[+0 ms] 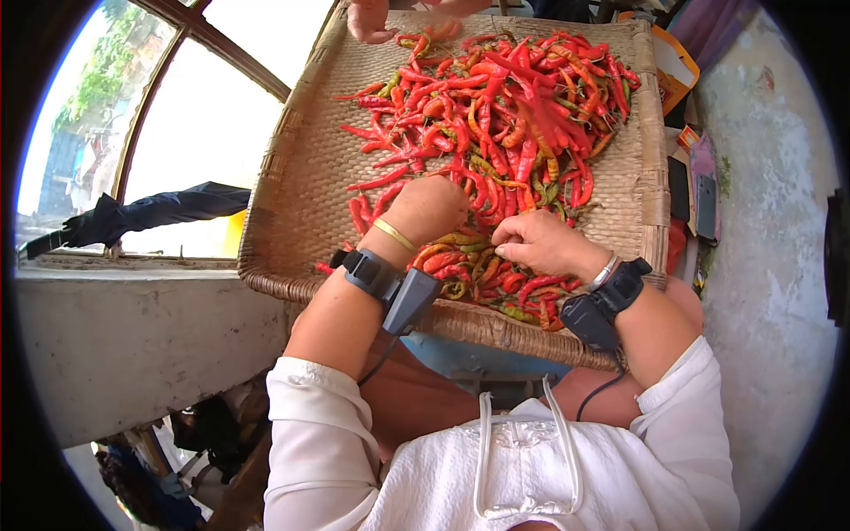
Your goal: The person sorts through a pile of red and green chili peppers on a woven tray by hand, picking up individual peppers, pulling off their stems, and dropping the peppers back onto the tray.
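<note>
A wide woven bamboo tray [301, 168] holds a large heap of red chili peppers [496, 106], some of them orange or green. My left hand [429, 208] is bent down over the chilies left of the middle, its fingers hidden behind the back of the hand. To its right, my right hand [542, 241] is closed, thumb and fingers drawn together at the chilies; what it pinches is hidden. Between my hands and the tray's near rim lies a smaller group of mixed red, orange and green chilies [487, 270].
Another person's hand [370, 19] reaches over the tray's far left corner. At left, a folded dark umbrella [168, 208] lies by the window above a concrete ledge [142, 327]. A phone [706, 206] and other items sit between the tray and the right wall [770, 203].
</note>
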`<state>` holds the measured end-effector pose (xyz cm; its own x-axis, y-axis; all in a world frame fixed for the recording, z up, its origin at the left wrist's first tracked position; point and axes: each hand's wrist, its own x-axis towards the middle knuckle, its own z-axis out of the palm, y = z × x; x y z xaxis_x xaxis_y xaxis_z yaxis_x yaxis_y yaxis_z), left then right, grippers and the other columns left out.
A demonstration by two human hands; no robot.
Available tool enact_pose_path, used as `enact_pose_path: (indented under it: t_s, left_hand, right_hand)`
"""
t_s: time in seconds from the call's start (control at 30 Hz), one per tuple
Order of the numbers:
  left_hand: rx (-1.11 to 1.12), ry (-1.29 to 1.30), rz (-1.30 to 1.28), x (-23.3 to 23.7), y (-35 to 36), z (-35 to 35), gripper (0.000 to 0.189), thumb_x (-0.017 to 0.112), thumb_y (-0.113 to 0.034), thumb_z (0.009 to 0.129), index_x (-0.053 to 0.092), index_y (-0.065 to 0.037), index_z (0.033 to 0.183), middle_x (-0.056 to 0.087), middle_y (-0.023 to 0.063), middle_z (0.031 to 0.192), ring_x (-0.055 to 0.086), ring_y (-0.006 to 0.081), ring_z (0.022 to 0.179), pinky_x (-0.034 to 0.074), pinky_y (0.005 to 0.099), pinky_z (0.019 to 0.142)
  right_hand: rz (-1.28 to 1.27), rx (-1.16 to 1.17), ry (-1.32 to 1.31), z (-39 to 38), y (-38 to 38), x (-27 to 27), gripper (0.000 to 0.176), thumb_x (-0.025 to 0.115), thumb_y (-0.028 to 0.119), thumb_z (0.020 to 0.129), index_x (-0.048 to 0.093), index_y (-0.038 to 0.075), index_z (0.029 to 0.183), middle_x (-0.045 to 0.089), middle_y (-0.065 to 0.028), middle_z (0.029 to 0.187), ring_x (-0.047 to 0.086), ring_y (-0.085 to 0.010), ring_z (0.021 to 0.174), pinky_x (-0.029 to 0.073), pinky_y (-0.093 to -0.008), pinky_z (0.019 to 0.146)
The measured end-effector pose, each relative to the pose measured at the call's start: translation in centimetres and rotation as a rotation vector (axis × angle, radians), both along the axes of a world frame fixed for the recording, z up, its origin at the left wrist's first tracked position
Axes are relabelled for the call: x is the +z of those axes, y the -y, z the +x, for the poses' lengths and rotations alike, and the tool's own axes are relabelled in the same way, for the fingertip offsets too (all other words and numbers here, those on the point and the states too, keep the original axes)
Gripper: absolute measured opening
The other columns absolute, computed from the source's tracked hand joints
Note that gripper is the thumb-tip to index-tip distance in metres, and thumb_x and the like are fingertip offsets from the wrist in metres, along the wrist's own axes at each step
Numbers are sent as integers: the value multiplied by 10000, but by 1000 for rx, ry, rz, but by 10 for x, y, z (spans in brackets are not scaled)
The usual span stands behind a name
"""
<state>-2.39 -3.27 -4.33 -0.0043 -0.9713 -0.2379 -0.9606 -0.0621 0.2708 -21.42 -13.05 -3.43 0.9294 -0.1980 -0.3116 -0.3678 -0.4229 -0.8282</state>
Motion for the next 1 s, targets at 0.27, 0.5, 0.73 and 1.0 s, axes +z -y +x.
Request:
enact_pose_path:
  t_s: [0.27,0.5,0.73,1.0]
  left_hand:
    - [511,-469,-372,57,-10,56,176,577,-162,815,634,3,832,556,-7,609,492,51,547,409,213,489]
    - [632,182,-902,19,-13,87,234,596,-229,761,639,-15,846,606,136,645,598,283,622,471,364,594]
    - [171,-236,381,22,-40,43,139,611,-190,660,647,-62,702,596,111,626,566,244,565,447,329,547]
    - [-92,124,532,8,-61,15,195,642,-227,620,667,-151,797,617,73,696,602,267,700,476,372,624]
  right_hand:
    - [3,2,-11,1,1,7,212,584,192,739,610,23,863,615,-131,747,599,-248,706,459,-331,639]
    - [17,0,0,3,4,7,209,581,194,744,607,22,859,612,-130,740,599,-243,709,457,-333,646]
    - [-29,43,-7,4,3,9,213,580,197,741,607,21,856,605,-142,730,592,-254,695,453,-341,638]
    - [-81,115,111,3,1,1,202,578,169,750,605,16,879,609,-106,691,590,-194,640,451,-314,605]
